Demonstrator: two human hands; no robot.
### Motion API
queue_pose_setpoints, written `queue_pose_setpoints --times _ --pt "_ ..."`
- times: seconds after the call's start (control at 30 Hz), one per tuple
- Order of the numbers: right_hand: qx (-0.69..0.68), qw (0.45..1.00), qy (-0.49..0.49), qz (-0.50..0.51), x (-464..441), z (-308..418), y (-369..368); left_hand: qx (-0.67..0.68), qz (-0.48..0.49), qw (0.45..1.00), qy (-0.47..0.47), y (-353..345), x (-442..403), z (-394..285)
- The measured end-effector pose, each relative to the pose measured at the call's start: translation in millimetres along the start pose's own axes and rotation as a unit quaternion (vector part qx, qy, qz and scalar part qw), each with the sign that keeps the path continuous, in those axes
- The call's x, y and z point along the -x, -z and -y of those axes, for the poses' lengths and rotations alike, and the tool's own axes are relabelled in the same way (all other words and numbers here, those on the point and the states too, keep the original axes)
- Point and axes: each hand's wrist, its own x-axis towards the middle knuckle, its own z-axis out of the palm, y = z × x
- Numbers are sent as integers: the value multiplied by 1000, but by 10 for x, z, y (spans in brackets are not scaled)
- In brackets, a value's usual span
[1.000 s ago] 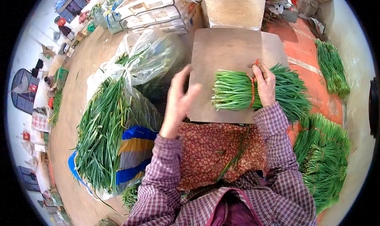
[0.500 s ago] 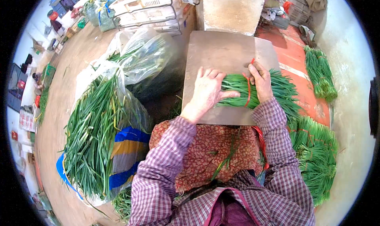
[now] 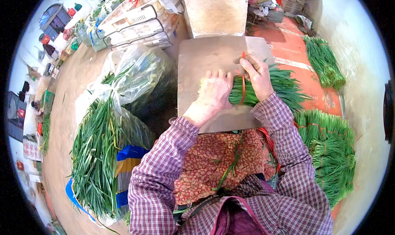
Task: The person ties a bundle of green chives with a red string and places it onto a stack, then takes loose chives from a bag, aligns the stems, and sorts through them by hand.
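Note:
A bundle of long green stalks (image 3: pixel 284 87) lies across the brown board (image 3: pixel 205 54), a red tie around its middle. My left hand (image 3: pixel 214 91) is wrapped over the pale cut end of the bundle, its fingers curled. Beside the tie, my right hand (image 3: pixel 256 75) is pinched on the tie's red end, which sticks up above the bundle. The leafy end spreads past my right hand, over the board's right edge.
On the left stands a striped sack of loose greens (image 3: pixel 94 152) beside a clear plastic bag (image 3: pixel 140 74). Tied bundles (image 3: pixel 329 152) are piled at the right, with more bundles (image 3: pixel 325 62) on the orange sheet (image 3: pixel 288 41). White crates (image 3: pixel 135 21) stand behind.
My left hand has come down from the air onto the bundle's cut end and closed around it. My right hand stays at the tie. The view has shifted, moving the board left.

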Motion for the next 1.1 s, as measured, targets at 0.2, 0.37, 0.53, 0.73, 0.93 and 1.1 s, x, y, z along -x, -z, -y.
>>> queue_pose_setpoints --times 0.2,0.37,0.53,0.73,0.93,1.1 --pt "78 995 44 36 67 -80 -108 -130 47 990 30 -58 78 -156" --pt "-22 998 -35 48 141 -72 -154 -106 103 986 81 -131 41 -303" --pt "-212 959 -182 55 123 0 -134 -112 -5 988 105 -305 60 -358" --pt "-188 959 -198 79 108 133 -83 -92 -34 991 85 -402 64 -275" --pt "-161 952 -254 46 375 340 -104 -26 -52 994 94 -350 87 -230" --pt "-101 977 -174 74 881 265 -123 14 -62 995 80 -449 66 -164"
